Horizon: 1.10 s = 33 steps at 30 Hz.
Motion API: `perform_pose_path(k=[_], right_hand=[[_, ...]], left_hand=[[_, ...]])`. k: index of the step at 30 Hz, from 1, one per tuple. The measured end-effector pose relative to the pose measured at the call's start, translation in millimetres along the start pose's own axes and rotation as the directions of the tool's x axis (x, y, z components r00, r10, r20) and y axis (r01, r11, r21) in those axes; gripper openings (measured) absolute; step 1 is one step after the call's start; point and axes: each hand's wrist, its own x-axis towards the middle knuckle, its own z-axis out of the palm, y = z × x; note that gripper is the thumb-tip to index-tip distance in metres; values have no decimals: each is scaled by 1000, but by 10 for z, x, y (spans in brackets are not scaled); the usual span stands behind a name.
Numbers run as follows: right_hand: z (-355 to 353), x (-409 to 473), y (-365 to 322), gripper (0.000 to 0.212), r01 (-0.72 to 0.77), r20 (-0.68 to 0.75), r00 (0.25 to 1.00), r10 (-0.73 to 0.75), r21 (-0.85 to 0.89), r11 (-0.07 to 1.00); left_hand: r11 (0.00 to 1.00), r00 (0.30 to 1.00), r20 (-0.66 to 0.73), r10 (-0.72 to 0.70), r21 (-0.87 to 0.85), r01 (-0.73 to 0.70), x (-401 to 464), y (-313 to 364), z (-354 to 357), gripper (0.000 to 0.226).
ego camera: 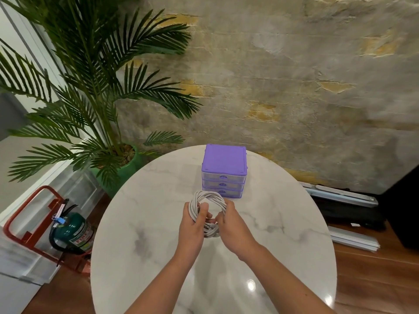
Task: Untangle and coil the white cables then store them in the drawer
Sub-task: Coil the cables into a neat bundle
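I am seeing, at far left on the wooden floor, a green fire extinguisher (72,232) sitting in a red stand (31,225), and behind it a palm plant (90,87) in a green pot (127,171) standing just beside the round marble desk (140,245). None of these is getting in the way of the hands.

Over the middle of the desk I am watching the left hand (192,225) gripping the left side of the coiled white cables (207,200), its thumb lying across the strands and its fingers curling round them from behind. The coil is being held as a ring, raised above the desk, its open face turning toward me and its top arc leaning away toward the drawer unit; being round, it is showing no clear long axis. The right hand (233,225) is pinching the ring's lower right side, where the strands are bunching together.

Just beyond the coil, the purple drawer unit (223,164) is standing on the desk with all three clear drawers (223,184) facing me and closed. To the right, long pale rails (349,196) are lying on the floor.
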Motion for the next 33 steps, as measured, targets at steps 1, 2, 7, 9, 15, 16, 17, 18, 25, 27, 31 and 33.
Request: perform_pose_path(k=[1,2,7,9,15,16,17,18,25,27,31,33], right_hand=[[-7,3,11,25,29,6,1000,-29,22,999],[-20,6,20,24,53,4,999,-54,62,997],[-160,60,79,28,-46,88,996,22,280,959],[-187,66,145,31,-51,134,991,1,366,929],[-160,38,263,22,-83,136,991,16,500,862],[-155,35,267,21,-80,124,992,22,487,870],[-153,38,272,21,-86,114,993,35,473,877],[-158,35,266,21,-99,115,992,51,469,878],[-174,8,353,18,-113,275,961,-5,412,904],[-147,4,434,22,-99,288,957,-20,392,915],[-85,-24,591,27,-121,317,948,-13,399,909],[-48,-33,687,29,-145,307,951,25,377,915]], left_hand=[[1000,1000,-8,-2,1,2,9,-1,-10,21],[1000,1000,-9,-5,4,5,22,-3,-20,20],[997,997,60,-50,69,46,77,-25,-92,17],[995,992,92,-86,49,82,83,-30,-120,19],[978,960,192,-206,77,194,126,-64,-152,29],[975,955,199,-218,87,204,136,-73,-163,31],[973,952,202,-228,92,213,140,-84,-172,32],[971,951,203,-234,90,220,142,-94,-181,32],[972,968,124,-219,109,206,98,-221,-250,44],[972,965,129,-226,90,216,77,-295,-259,46],[959,944,172,-282,66,274,52,-453,-331,47],[946,919,227,-323,110,306,18,-541,-392,46]])
